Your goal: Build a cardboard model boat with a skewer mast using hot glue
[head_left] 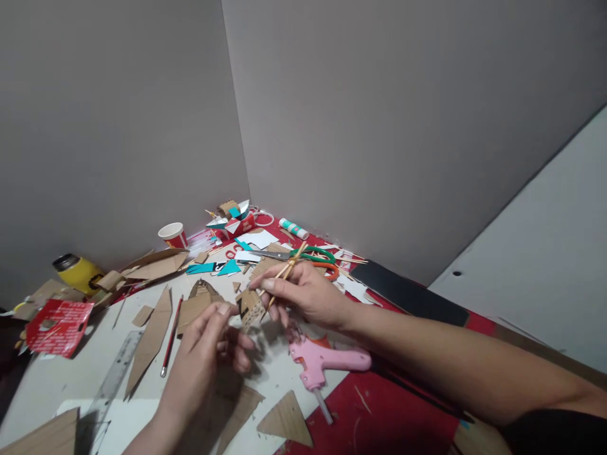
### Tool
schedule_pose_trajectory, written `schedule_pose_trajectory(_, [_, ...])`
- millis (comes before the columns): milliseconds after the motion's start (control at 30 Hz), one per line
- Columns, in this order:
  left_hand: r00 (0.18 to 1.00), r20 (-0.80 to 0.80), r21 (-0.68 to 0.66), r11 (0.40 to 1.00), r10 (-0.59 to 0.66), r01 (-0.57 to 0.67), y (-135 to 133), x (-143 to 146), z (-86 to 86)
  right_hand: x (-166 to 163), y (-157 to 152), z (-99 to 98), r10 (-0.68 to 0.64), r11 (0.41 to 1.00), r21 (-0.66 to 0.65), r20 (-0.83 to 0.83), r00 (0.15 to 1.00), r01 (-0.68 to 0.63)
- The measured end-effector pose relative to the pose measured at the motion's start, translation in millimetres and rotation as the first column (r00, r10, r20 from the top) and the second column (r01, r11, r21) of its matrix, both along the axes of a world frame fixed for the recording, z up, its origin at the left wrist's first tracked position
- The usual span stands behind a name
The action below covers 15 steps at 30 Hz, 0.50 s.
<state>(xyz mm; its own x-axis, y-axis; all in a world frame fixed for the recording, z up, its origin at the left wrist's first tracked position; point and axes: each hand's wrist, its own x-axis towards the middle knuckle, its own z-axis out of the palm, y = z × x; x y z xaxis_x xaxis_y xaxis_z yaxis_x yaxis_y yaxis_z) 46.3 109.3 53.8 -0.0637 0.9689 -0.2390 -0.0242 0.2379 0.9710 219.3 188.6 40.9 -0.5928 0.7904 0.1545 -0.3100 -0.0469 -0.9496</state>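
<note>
My left hand (pixel 206 338) is at the left edge of a small cardboard piece (pixel 250 304) with a black mark, thumb and forefinger together there and the other fingers curled below. Between thumb and fingers my right hand (pixel 298 294) grips crossed thin wooden sticks (pixel 287 270), whose lower ends point down beside the cardboard piece. The right forefinger reaches its upper edge; whether it touches is hard to tell. Just below the right hand lies a pink glue gun (pixel 327 359), a glue stick poking from its back. Behind that hand are scissors (pixel 318 254) with green and orange handles.
Cardboard cutouts (pixel 150 341), a pencil (pixel 171 338) and a clear ruler (pixel 114 373) lie on the left. Farther back are a yellow bottle (pixel 81 273), a paper cup (pixel 173 235), a paper boat-like model (pixel 232 218) and a glue tube (pixel 293 228). Grey walls (pixel 379 126) rise behind.
</note>
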Motion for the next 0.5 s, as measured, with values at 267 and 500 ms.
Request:
schedule_pose_trajectory(267, [0.64,-0.661,0.708,0.607,0.392,0.36,-12,-6,-22.2,3,-4,1.9,-0.025,0.999,-0.027,0.0,1.0,0.025])
schedule_pose_trajectory(500, [0.637,-0.626,0.764,0.518,0.45,0.385,-22,-4,-7.5,3,-7,0.7,-0.024,0.999,-0.038,0.039,0.999,0.025])
